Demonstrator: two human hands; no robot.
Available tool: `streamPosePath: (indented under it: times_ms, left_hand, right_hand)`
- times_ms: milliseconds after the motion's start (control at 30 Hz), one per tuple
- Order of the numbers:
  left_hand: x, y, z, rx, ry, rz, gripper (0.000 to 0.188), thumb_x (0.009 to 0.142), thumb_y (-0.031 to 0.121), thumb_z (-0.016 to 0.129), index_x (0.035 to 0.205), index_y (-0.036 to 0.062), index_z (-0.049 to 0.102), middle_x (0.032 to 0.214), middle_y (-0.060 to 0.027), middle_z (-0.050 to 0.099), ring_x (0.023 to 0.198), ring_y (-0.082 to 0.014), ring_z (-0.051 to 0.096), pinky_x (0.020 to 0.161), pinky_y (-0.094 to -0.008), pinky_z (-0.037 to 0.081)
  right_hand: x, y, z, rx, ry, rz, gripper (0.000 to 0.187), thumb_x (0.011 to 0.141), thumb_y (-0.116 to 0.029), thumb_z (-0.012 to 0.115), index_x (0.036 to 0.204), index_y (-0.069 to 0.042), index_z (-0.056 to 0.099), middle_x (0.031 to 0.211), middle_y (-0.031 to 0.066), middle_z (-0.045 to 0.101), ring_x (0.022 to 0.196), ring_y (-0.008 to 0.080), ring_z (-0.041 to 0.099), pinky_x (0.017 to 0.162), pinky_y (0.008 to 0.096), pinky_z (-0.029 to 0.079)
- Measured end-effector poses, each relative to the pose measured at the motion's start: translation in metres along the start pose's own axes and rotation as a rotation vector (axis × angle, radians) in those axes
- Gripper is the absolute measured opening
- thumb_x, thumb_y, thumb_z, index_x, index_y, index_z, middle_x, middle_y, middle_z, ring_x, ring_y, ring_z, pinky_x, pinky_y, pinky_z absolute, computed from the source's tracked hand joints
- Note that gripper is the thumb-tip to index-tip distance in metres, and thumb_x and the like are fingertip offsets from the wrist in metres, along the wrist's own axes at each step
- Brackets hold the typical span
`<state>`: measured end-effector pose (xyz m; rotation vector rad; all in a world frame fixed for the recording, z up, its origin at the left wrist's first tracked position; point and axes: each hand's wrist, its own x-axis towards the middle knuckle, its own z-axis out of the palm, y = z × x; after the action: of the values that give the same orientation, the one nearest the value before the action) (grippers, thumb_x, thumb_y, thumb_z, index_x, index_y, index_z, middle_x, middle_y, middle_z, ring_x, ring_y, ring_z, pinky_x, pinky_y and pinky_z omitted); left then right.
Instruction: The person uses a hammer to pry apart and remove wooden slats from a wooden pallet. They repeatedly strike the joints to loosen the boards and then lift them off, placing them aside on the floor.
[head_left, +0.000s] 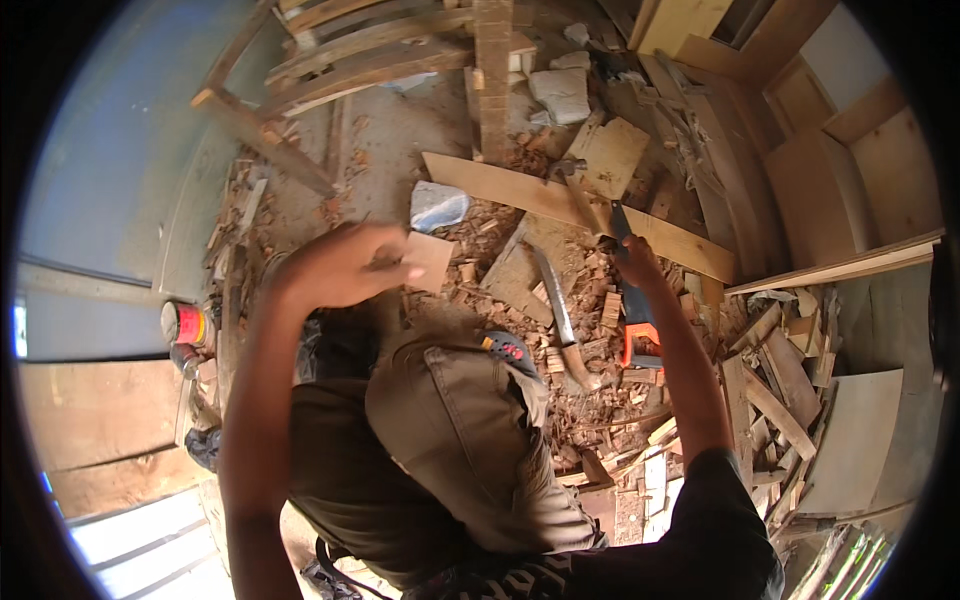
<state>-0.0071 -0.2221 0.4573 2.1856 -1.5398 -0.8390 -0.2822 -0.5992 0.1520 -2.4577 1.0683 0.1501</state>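
My left hand [345, 265], blurred, holds a small square piece of wood [431, 262] by its edge, above my knee. My right hand [636, 262] is closed at the end of a hammer [582, 200], whose wooden handle runs up and away from the fingers. Under that hand lies a handsaw [640, 322] with a dark blade and an orange-and-black handle, partly hidden by the hand. Between my hands, a long narrow blade [556, 295] with a wooden handle lies on the wood scraps. A long light board [490, 185] stretches across beyond them.
Wood chips and offcuts [590, 430] cover the ground. A whitish block [438, 206] and a flat panel [520, 270] lie ahead. A wooden frame [370, 85] stands at the back. Scrap wood [775, 390] piles up at right; a red-and-yellow can [186, 325] stands at left.
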Motion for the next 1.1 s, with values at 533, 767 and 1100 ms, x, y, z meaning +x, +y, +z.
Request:
streamPosePath:
  times_ms: [533,767,1100]
  left_hand:
    - [0.061,0.003,-0.045,-0.238,-0.019,-0.174,0.036,0.102,0.03,0.055,0.123,0.0016,0.059,0.113,-0.0059,0.066,0.111,-0.0134,0.059,0.098,-0.0285,0.045]
    - [0.074,0.014,-0.062,-0.319,0.107,-0.117,0.047,0.1,0.041,0.056,0.125,0.0017,0.06,0.118,-0.0074,0.066,0.114,-0.0158,0.058,0.099,-0.0309,0.045]
    - [0.031,-0.027,-0.074,-0.357,0.258,-0.289,0.05,0.098,0.041,0.059,0.128,0.0013,0.057,0.123,-0.0122,0.064,0.116,-0.0205,0.061,0.102,-0.0319,0.044]
  right_hand:
    - [0.066,-0.091,0.112,-0.262,0.366,-0.066,0.077,0.092,-0.047,0.058,0.146,0.0,0.032,0.146,0.022,0.039,0.137,0.039,0.036,0.112,0.0528,0.03]
    - [0.102,-0.193,0.168,0.379,0.186,-0.269,0.088,0.087,-0.042,0.066,0.145,0.008,0.022,0.14,0.0374,0.039,0.128,0.0535,0.042,0.108,0.0529,0.038]
    - [0.179,-0.271,0.199,0.156,0.147,-0.327,0.107,0.082,-0.056,0.07,0.15,0.007,0.017,0.15,0.0317,0.031,0.138,0.0448,0.034,0.115,0.0462,0.033]
